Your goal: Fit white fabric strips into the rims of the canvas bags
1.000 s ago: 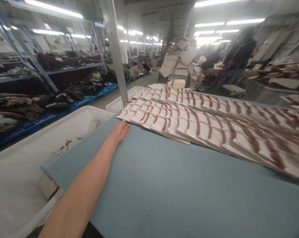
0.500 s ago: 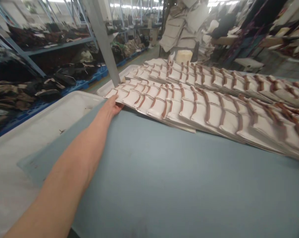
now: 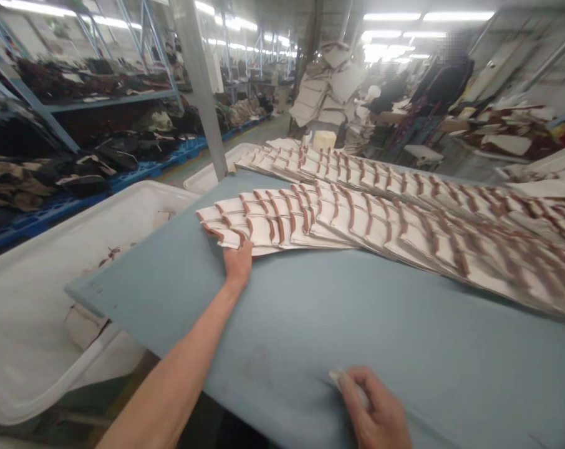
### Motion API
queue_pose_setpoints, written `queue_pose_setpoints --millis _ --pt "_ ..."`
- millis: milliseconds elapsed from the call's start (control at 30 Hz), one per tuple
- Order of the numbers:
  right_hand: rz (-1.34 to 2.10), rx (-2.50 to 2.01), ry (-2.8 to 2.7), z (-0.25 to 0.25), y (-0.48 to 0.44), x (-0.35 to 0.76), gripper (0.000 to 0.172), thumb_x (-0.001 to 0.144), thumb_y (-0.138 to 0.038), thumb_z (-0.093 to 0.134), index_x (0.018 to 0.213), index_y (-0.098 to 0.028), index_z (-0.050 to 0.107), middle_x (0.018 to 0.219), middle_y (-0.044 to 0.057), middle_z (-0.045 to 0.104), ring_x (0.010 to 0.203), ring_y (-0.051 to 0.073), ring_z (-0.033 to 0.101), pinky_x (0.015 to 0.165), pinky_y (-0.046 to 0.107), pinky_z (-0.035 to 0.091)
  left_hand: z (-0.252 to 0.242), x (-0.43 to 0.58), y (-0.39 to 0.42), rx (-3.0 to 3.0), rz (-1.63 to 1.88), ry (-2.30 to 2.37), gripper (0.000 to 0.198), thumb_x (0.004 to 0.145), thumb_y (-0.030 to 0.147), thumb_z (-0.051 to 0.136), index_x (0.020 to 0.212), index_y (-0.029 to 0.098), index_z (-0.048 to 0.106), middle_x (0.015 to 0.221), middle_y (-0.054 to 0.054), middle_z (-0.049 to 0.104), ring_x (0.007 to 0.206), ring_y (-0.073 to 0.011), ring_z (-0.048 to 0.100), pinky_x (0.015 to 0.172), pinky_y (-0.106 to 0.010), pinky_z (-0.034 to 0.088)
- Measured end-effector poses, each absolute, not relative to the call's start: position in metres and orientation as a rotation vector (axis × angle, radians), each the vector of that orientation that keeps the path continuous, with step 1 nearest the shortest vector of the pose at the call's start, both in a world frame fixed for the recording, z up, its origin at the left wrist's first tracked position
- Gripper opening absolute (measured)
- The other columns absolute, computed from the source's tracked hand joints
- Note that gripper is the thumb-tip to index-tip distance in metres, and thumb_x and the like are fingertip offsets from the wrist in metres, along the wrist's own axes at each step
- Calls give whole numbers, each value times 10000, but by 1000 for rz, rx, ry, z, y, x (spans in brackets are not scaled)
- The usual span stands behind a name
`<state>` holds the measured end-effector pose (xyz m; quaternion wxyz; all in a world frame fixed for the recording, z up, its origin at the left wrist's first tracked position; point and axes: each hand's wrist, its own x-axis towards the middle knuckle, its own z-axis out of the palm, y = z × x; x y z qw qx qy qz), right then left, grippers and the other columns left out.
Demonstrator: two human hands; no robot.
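Note:
Overlapping rows of cream fabric panels with brown edges (image 3: 264, 229) lie across the blue-grey table (image 3: 282, 312). My left hand (image 3: 238, 260) is closed on the near left end of the front row, its fingers partly hidden under the panels. Low in the view, my right hand (image 3: 373, 405) is curled just above the tabletop, apart from the panels. A small whitish object (image 3: 335, 378) pokes out between its thumb and fingers; its kind is not clear.
A second row of panels (image 3: 338, 167) runs along the table's far side. White plastic bins (image 3: 25, 293) stand at the left, by a metal post (image 3: 201, 93). Shelves (image 3: 109, 100) are loaded with dark pieces. Behind the table are a stacked pile (image 3: 320, 93) and a person (image 3: 439, 87).
The front row's left end has shifted toward me with my left hand, separating from the back row. My right hand has come into view at the bottom. The view has tilted up.

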<state>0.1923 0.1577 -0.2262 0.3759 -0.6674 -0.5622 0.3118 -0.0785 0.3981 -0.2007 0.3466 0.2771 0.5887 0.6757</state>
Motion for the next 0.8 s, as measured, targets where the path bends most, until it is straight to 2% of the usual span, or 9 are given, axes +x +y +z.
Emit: queue_pose_setpoints --millis 200,300,333,400,500,567,633,733,800 --pt "863 -1544 -1213 -211 160 199 491 880 -657 650 715 -195 628 621 -23 524 576 149 474 559 248 421 -203 4 253 742 1597 1579 327 1019 361 657 1297 189 656 1357 -112 653 1158 -274 670 982 -491 585" --pt "841 -1537 -1087 -212 146 210 509 921 -697 562 795 -205 589 595 -54 441 530 131 383 489 241 360 -208 48 180 701 1480 1527 306 938 459 711 1161 250 725 1195 -89 758 1237 -339 660 993 -458 586" --pt "851 -1537 -1060 -213 139 214 512 927 -706 547 810 -209 575 585 -64 416 513 126 357 467 238 339 -210 60 158 683 1434 1500 361 917 509 710 1180 262 715 1164 -96 772 1196 -343 687 949 -455 604" --pt "898 -1536 -1031 -214 123 223 513 918 -715 565 810 -213 555 572 -76 391 489 114 326 441 232 310 -211 79 120 662 1317 1424 485 873 635 685 1163 246 701 1120 -132 782 979 -326 762 789 -446 638" --pt "976 -1532 -1039 -213 103 233 514 901 -713 598 791 -213 555 557 -79 390 467 104 310 424 229 285 -208 89 76 703 1132 1300 635 800 824 612 937 211 702 881 -153 785 667 -273 749 582 -393 605" --pt "988 -1532 -1066 -211 96 236 507 902 -701 601 785 -209 570 548 -76 397 467 106 313 426 232 278 -201 84 55 745 1054 1263 678 789 882 556 846 218 685 725 -125 753 585 -253 717 545 -363 573" --pt "965 -1532 -1109 -209 94 236 483 908 -667 603 777 -203 589 562 -61 434 498 118 352 458 239 313 -191 72 40 786 1011 1261 623 790 849 601 817 233 692 682 -104 736 588 -244 705 556 -344 558" --pt "923 -1525 -1198 -206 97 233 423 897 -590 636 751 -193 621 625 -30 526 582 142 440 552 255 384 -178 45 27 868 1015 1337 398 732 644 813 762 256 728 678 -77 725 649 -244 694 623 -335 563" --pt "901 -1523 -1240 -204 98 231 395 892 -556 640 735 -194 625 639 -25 544 606 148 462 583 260 396 -174 26 27 867 1114 1513 323 688 545 863 740 255 731 678 -64 722 655 -240 686 645 -333 568"
